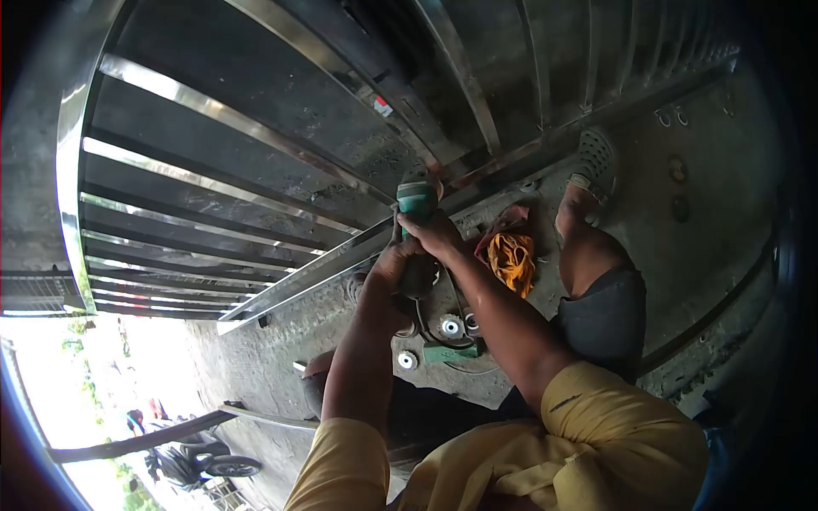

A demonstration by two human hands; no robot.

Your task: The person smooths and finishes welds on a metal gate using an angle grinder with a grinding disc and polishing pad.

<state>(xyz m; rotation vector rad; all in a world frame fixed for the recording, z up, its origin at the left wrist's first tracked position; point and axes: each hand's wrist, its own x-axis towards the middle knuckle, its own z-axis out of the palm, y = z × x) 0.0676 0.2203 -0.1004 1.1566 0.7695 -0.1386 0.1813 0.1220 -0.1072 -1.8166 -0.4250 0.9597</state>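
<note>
A green power tool (417, 198), which looks like an angle grinder, is held against the joint of a shiny metal frame (341, 247) with long bars. My right hand (434, 234) is closed round the tool's green body, close behind its head. Lower down, my left hand (399, 260) grips the rear of the same tool. The tool's working face and its contact with the metal are hidden. A dark cable hangs from the tool toward the floor.
An orange cloth (511, 262) lies right of my forearms. Round discs (451, 325) and a green box (449, 352) sit on the floor below. A sandalled foot (596, 162) stands at the right. A motorcycle (204, 460) is parked at the lower left.
</note>
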